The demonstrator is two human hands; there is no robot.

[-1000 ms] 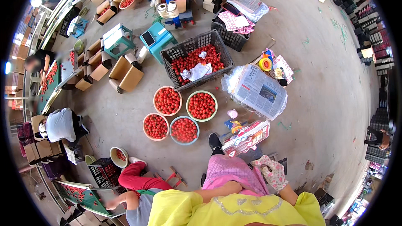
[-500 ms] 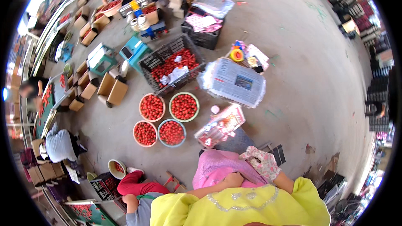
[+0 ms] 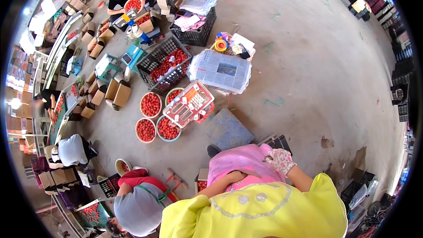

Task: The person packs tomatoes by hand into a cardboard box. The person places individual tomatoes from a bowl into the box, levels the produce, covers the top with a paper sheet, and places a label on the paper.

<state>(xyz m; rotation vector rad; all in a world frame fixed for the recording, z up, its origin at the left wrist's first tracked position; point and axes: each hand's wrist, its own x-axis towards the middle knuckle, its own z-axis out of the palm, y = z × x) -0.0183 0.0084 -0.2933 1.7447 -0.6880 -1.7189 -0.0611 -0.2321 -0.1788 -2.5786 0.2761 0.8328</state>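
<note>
Both of my hands rest on the pink cloth across my lap. My left hand is bare and lies near the middle of the cloth, its fingers mostly hidden. A flower-patterned glove covers my right hand, which sits at the cloth's right edge; its finger shape is too small to read. Ahead of my knees is a blue-grey platform, seemingly of a scale. The red-and-white display panel partly covers tubs of small red fruits, including a pink tub and a blue-rimmed tub.
Beyond the tubs stand a black crate of red fruit and a newspaper-covered stack. A person in grey sits close on my left. Farther off, another person holds a fruit tub. Open cartons line the left.
My view has shifted, and the display panel now overlaps the tubs. The person in grey shows more fully. The far person's tub is held nearer their body. My hands stay on my lap.
</note>
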